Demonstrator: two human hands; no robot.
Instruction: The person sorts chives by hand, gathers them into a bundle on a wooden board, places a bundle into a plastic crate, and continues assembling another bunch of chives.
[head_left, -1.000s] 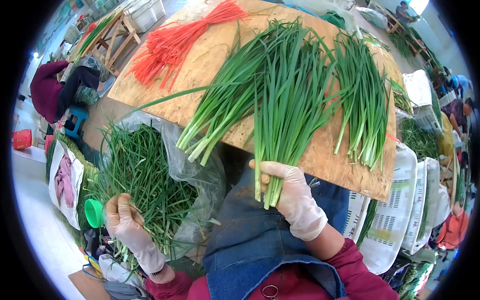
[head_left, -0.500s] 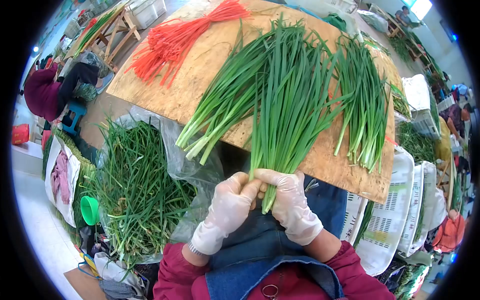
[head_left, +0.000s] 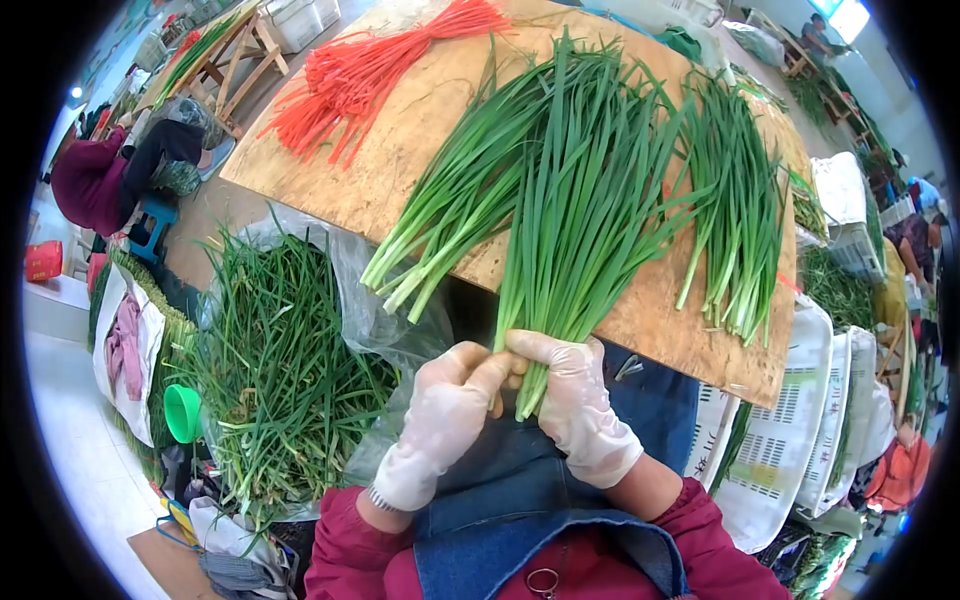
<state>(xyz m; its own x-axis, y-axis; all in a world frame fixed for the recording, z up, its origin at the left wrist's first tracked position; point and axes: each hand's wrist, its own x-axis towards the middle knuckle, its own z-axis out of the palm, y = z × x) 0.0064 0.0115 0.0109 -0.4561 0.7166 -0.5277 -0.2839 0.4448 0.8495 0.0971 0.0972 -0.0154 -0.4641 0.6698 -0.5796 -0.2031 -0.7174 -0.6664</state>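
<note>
A bunch of garlic chives [head_left: 585,215] lies with its leaves on the wooden board and its pale stalk ends over the near edge. My right hand [head_left: 582,405], in a whitish glove, is closed around those stalk ends, thumb across the front. My left hand [head_left: 438,425], gloved alike, pinches at the left side of the same bunch, its fingertips on the outer stalks. Left of the bunch, a smaller pile of chives [head_left: 455,195] fans out beneath its leaves. Another pile of chives [head_left: 740,220] rests on the right of the board.
Red ties [head_left: 365,85] are heaped on the wooden board [head_left: 300,190]. A plastic-lined heap of loose leaves [head_left: 290,380] stands at left, beside a green cup [head_left: 181,413]. White crates [head_left: 770,450] stand at right. A person [head_left: 95,180] sits bent over at far left.
My left hand has moved slightly down and left, so a small gap from the right hand shows. My right hand still holds the bunch. The view has shifted a little.
</note>
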